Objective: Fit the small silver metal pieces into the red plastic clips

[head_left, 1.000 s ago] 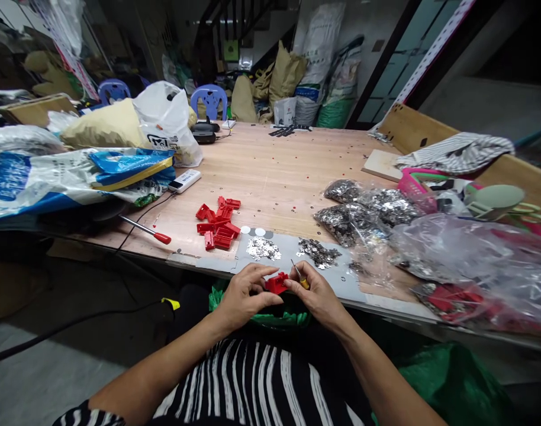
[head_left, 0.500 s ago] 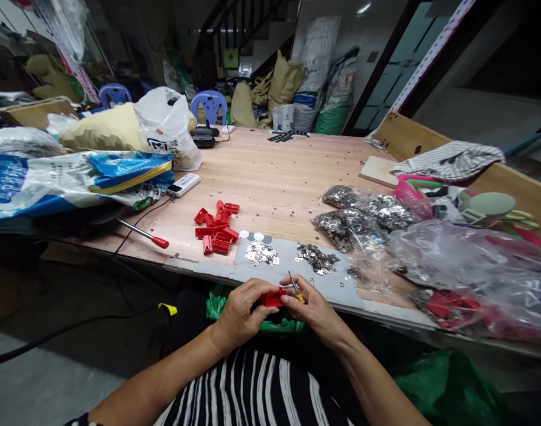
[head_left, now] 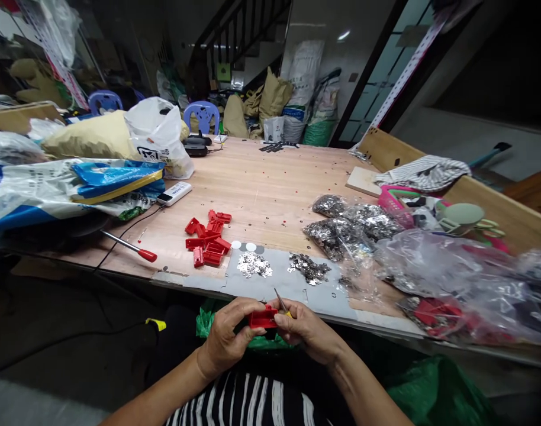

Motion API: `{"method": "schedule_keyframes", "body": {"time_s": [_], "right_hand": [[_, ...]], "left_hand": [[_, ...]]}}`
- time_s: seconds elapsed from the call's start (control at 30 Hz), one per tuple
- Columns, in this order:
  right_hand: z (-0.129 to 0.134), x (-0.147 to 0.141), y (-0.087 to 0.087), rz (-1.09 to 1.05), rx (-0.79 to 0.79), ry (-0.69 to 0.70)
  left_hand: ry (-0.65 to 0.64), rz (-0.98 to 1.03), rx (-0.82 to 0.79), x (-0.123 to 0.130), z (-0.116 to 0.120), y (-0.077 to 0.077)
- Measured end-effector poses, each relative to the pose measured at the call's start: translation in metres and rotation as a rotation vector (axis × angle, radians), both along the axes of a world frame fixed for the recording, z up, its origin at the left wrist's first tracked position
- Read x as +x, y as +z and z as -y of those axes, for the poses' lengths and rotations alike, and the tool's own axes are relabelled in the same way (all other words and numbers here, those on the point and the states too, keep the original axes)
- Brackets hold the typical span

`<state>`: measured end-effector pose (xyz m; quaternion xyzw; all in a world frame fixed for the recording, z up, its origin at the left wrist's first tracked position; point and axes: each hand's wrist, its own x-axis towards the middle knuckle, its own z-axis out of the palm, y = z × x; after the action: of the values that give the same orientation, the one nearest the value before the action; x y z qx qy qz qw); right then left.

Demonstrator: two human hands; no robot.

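My left hand (head_left: 232, 331) pinches a red plastic housing (head_left: 261, 319) between thumb and fingers, just off the table's front edge. Its long open side faces me. My right hand (head_left: 303, 325) is closed round a small screwdriver (head_left: 288, 313) with a yellow handle, its thin metal shaft pointing up and left. The right thumb rests near the housing's right end. Beyond the hands, on a grey sheet (head_left: 279, 278), lie a pile of bright silver metal pieces (head_left: 254, 265) and a pile of darker ones (head_left: 309, 269). Several more red housings (head_left: 211, 239) are heaped to the left.
Clear bags of metal parts (head_left: 341, 228) and a pink basket (head_left: 392, 204) crowd the right side. A red-tipped metal lever (head_left: 141, 253) juts from the front left edge. Large plastic sacks (head_left: 88, 183) cover the left. Green bags (head_left: 439, 390) hang below the table.
The view has shifted, so the table sits lower and further left. Both hands keep hold of the housing and screwdriver; the right fingers have curled in more, and more of the housing shows.
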<state>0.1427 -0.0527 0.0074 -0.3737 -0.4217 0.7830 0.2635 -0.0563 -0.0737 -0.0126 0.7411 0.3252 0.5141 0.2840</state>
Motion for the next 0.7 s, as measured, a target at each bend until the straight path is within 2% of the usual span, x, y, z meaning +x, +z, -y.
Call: {"method": "schedule_keyframes", "body": {"time_s": [0.1,0.2,0.27,0.33,0.4,0.5,0.7], "right_hand": [[-0.002,0.000,-0.001,-0.027,-0.023,0.016],[-0.011,0.002,0.001,0.112,0.113,0.042],[-0.023,0.006,0.003,0.346,0.322,-0.013],[-0.037,0.011,0.004,0.702,0.631,-0.197],[-0.051,0.016,0.003,1.100,0.834,-0.319],[-0.064,0.017,-0.002,1.405,0.929,-0.290],[-0.070,0.013,-0.011,1.555,0.957,-0.206]], "left_hand": [[-0.016,-0.038,0.121,-0.001,-0.002,-0.005],[0.060,-0.052,0.115,0.001,-0.006,-0.008],[0.162,-0.042,0.036,0.002,-0.009,-0.007],[0.253,-0.027,-0.043,0.004,-0.010,-0.006],[0.301,-0.021,-0.100,0.004,-0.011,-0.006],[0.343,-0.025,-0.150,0.004,-0.011,-0.006],[0.376,-0.052,-0.152,0.002,-0.010,-0.005]]}}
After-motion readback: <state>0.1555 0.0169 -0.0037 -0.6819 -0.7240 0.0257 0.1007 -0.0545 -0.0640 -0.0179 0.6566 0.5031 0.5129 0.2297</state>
